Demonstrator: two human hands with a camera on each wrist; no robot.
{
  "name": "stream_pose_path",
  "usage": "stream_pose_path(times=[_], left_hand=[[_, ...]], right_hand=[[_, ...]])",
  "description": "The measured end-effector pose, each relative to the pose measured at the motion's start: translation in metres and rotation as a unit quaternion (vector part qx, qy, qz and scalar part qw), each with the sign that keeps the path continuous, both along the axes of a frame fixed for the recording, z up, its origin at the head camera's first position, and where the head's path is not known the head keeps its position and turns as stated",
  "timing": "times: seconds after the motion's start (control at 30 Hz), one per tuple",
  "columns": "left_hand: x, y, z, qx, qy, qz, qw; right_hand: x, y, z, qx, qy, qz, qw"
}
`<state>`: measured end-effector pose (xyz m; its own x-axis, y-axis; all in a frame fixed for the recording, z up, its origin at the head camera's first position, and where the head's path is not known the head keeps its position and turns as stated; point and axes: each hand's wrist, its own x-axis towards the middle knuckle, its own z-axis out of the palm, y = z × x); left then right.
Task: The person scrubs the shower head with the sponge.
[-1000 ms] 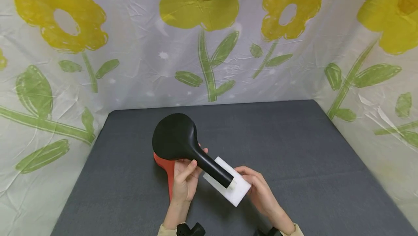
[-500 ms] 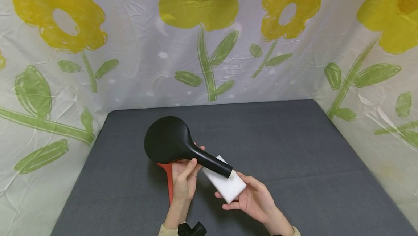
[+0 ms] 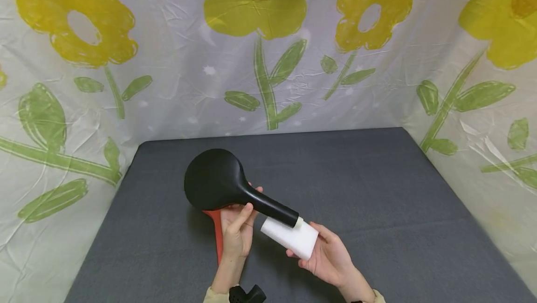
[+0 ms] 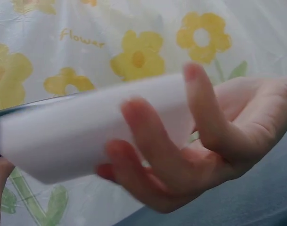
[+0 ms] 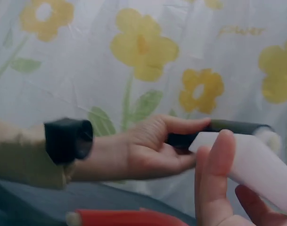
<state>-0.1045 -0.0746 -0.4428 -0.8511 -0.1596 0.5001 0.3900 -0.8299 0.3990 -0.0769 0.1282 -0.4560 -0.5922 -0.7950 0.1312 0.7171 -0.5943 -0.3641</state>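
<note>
My left hand grips a black paddle where its round head narrows into the handle, thumb on the near side. The paddle is held above the table, head to the left, handle sloping down to the right. A pale plug shows at the handle's end. In my right hand is a white sponge-like block, held by its right end with fingers curled beneath. The block lies close under the handle's end and overlaps it in the head view.
A red paddle-shaped thing lies on the dark grey table behind the left forearm, its head mostly hidden by the black paddle. A pale curtain printed with yellow flowers surrounds the table's back and sides.
The black paddle has shifted slightly left and its handle lies flatter. My right hand has moved from the block's far right side to below it, and the block has turned.
</note>
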Motion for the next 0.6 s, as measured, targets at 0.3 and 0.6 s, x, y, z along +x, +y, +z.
stream_pose_path(times=[0.3,0.6], left_hand=[[0.000,-0.004,0.000,0.001,-0.009,0.008,0.9999],[0.000,-0.015,0.002,-0.009,-0.019,0.042,0.9989]], right_hand=[[0.001,0.001,0.002,-0.024,-0.017,0.027,0.999],[0.000,0.017,0.011,0.117,0.100,-0.142,0.978]])
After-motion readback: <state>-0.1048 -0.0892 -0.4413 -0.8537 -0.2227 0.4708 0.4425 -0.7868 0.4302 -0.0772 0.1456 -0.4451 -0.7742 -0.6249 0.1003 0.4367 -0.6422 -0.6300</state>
